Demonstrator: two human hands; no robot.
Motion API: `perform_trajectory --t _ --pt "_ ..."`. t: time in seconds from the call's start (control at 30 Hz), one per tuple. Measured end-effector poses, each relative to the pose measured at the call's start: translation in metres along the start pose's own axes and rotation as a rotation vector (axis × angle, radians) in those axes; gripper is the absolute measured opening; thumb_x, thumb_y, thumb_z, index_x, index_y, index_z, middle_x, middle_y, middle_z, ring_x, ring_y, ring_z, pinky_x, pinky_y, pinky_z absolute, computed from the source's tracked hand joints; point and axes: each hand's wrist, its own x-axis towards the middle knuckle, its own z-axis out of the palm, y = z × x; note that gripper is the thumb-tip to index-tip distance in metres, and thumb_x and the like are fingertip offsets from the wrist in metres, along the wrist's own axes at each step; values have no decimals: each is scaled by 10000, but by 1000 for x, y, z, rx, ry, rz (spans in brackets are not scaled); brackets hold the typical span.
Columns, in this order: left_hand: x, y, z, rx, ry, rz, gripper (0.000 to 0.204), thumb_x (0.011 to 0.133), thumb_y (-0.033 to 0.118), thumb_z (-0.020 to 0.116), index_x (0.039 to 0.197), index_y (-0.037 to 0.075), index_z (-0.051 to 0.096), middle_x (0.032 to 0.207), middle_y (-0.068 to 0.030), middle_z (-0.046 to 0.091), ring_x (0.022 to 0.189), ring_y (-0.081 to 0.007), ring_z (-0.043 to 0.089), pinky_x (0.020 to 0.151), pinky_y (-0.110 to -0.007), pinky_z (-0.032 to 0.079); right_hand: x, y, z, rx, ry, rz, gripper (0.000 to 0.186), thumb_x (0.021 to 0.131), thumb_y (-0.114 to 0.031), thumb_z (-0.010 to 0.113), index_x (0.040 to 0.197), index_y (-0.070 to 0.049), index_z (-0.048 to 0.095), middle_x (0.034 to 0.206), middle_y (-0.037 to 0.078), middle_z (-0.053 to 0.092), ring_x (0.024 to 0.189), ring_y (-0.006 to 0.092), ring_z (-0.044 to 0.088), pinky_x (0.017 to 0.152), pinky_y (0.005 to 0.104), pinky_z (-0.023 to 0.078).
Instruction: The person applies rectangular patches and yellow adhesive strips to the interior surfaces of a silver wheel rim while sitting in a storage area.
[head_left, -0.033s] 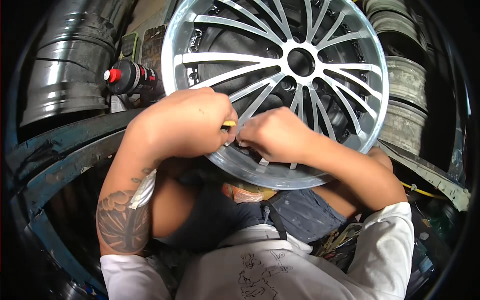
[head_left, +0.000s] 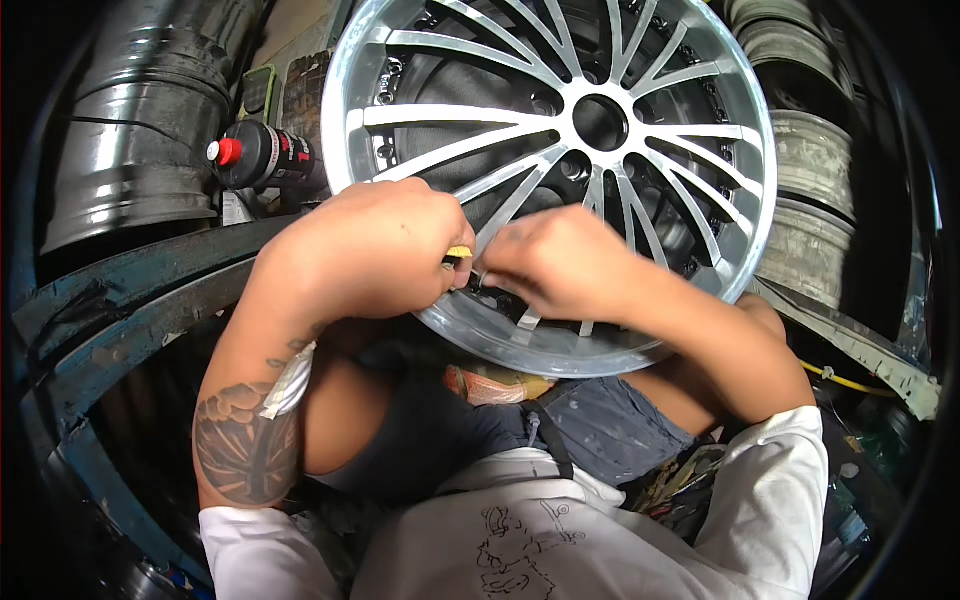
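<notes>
A large multi-spoke alloy wheel rim [head_left: 490, 131], silver with dark gaps between the spokes, leans over my lap. My left hand [head_left: 385, 245] is closed at its lower left edge, round a small thing with a yellow end [head_left: 459, 252]; most of that thing is hidden in the fist. Close beside it, my right hand [head_left: 560, 262] is slightly smeared by motion, its fingers pinched together at the lower end of a spoke. What those fingertips hold, if anything, is too small and covered to name.
A dark bottle with a red cap [head_left: 265, 154] lies left of the rim, near a green-edged phone-like object [head_left: 258, 92]. Shiny metal barrels [head_left: 140, 150] stand at the far left. More rims [head_left: 812, 165] are stacked at the right. A worn blue metal frame [head_left: 150, 270] runs along the left.
My right hand has shifted slightly up and its fingers have tilted. My left hand and the rim have hardly moved.
</notes>
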Motion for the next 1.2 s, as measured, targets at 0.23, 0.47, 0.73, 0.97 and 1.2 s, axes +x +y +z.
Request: perform_trajectory --t 0.23,0.47,0.73,0.97,1.2 --pt "19 34 36 328 165 9 199 795 200 778 933 76 704 802 -151 733 785 -344 736 689 -454 568 -42 5 -62 28 291 123 103 887 -90 748 980 -57 717 908 120 709 781 332 687 686 410 542" --pt "40 53 96 692 217 -31 37 869 127 668 891 143 693 779 -20 753 706 -187 762 630 -333 543 -79 1 -64 -53 217 171 106 905 -156 737 975 -96 685 892 80 683 799 321 688 683 423 542" --pt "45 44 89 755 185 -10 83 820 96 695 897 108 666 755 -67 744 709 -232 767 598 -354 546 -112 -3 -74 -91 283 202 94 886 -98 758 967 -92 712 852 62 679 744 291 691 633 389 534" --pt "42 58 47 485 62 64 182 826 201 776 956 106 691 747 -129 726 751 -344 738 640 -444 564 -139 -2 -75 -103 459 259 108 912 -158 726 986 -91 684 891 106 658 786 356 688 661 467 546" --pt "47 118 21 -514 386 64 321 1020 96 664 1328 7 670 926 -68 723 864 -108 661 757 -296 554 -129 -25 -77 347 763 265 89 957 -55 703 1008 8 666 906 116 696 778 166 677 723 286 525"
